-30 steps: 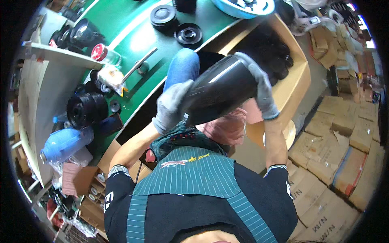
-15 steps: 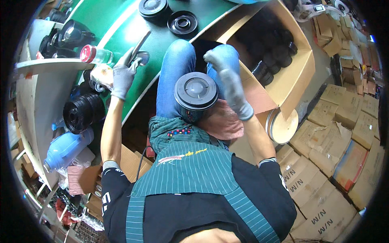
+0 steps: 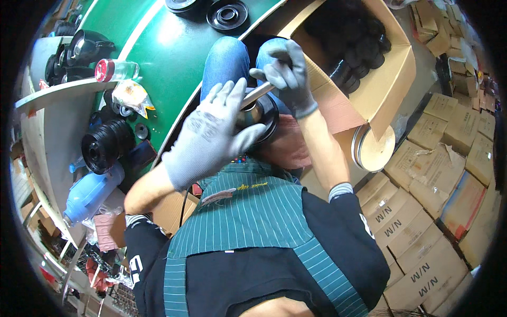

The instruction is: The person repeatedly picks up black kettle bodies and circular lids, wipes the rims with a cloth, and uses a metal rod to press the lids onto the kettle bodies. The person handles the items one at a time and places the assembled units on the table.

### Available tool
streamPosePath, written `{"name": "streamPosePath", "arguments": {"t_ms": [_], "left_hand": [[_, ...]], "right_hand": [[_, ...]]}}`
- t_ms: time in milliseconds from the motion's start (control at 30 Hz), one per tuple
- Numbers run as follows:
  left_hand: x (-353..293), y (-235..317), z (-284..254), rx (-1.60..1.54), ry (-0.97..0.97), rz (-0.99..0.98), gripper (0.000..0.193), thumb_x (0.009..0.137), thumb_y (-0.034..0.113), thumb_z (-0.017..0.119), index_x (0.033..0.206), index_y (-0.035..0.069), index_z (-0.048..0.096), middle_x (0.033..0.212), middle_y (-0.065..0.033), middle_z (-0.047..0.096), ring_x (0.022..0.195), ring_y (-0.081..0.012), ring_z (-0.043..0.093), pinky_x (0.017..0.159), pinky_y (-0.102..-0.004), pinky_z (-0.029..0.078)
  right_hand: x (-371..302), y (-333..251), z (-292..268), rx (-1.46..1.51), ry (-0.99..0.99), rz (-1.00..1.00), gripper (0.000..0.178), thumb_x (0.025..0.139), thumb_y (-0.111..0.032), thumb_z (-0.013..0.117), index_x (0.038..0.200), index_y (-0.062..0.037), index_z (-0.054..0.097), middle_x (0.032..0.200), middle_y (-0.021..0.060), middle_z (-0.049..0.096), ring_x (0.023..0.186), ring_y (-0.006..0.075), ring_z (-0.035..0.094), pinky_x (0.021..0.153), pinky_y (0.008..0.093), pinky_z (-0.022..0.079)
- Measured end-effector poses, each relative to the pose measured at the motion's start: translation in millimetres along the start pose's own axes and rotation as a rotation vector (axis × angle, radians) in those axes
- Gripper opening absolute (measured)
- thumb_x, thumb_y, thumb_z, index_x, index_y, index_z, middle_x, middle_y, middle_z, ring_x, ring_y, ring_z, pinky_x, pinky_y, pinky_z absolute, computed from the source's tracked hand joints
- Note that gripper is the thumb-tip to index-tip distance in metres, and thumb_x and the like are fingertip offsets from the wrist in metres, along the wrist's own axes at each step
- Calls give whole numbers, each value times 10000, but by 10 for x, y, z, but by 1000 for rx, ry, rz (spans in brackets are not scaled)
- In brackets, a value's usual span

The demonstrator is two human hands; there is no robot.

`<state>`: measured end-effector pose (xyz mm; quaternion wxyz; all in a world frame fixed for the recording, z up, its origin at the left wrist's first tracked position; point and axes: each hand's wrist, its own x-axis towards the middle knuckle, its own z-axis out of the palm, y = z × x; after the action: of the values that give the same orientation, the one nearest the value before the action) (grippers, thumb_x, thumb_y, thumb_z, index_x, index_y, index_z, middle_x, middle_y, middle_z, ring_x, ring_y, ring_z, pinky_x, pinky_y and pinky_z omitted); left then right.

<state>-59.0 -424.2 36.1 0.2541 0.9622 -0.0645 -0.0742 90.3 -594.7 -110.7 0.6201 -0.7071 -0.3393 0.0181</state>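
A black round part point(image 3: 272, 120) rests on my lap, mostly covered by my hands. My left hand point(image 3: 211, 132), in a grey glove, lies over its left side with the fingers stretched out and the thumb apart. Beyond it, a metal rod-shaped tool point(image 3: 257, 94) slants across the part. My gloved right hand point(image 3: 289, 79) has its fingers bent around the tool's upper end. A shiny rounded surface point(image 3: 256, 113) shows beneath the tool; its kind is unclear. Under the part lies a pink cloth point(image 3: 290, 145).
On the green table, a black ring-shaped disc point(image 3: 227, 16) lies ahead, and a red-lidded clear jar point(image 3: 115, 70) at left. Stacked black discs point(image 3: 105, 145) and a blue bottle point(image 3: 92, 195) stand left. An open carton point(image 3: 393, 90) of black parts is at right, beside a round tin point(image 3: 372, 148).
My left hand has come from the table to over my lap. The metal tool it held now reaches my right hand, which has closed around its end above the black part.
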Motion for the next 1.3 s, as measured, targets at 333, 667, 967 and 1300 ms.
{"name": "streamPosePath", "arguments": {"t_ms": [333, 667, 967, 1300], "left_hand": [[80, -351, 271, -575, 493, -222, 568, 1137, 392, 510, 1532, -14, 536, 1396, -251, 677, 1266, -386, 682, 1078, -446, 524], [1105, -954, 660, -1190, -67, 181, 531, 1178, 406, 371, 1562, 89, 556, 1351, -148, 698, 1255, -243, 682, 1139, -400, 517], [1581, -461, 912, -1321, -182, 510, 517, 1163, 425, 434, 1374, 47, 716, 1172, -120, 786, 1088, -210, 738, 1037, -380, 560], [273, -1382, -455, -670, 164, -111, 692, 1028, 528, 587, 1522, 76, 409, 1521, -153, 421, 1341, -372, 463, 1126, -430, 362]], "right_hand": [[-294, -19, -79, -515, 1, -604, 203, 1062, -301, 651, 1069, -100, 626, 848, 30, 554, 900, 210, 629, 1094, 483, 542], [-147, -1491, -32, 29, -950, -422, 312, 846, -278, 705, 577, -150, 610, 592, 52, 577, 680, 243, 645, 862, 478, 564], [161, -1660, 822, -50, -1270, -184, 447, 976, -406, 597, 699, -91, 753, 657, 142, 686, 621, 347, 702, 634, 452, 559], [295, -841, 484, 1754, -211, 775, 979, 1050, -804, 149, 1597, -44, 435, 1452, 273, 610, 1443, 418, 515, 1277, 604, 278]]}}
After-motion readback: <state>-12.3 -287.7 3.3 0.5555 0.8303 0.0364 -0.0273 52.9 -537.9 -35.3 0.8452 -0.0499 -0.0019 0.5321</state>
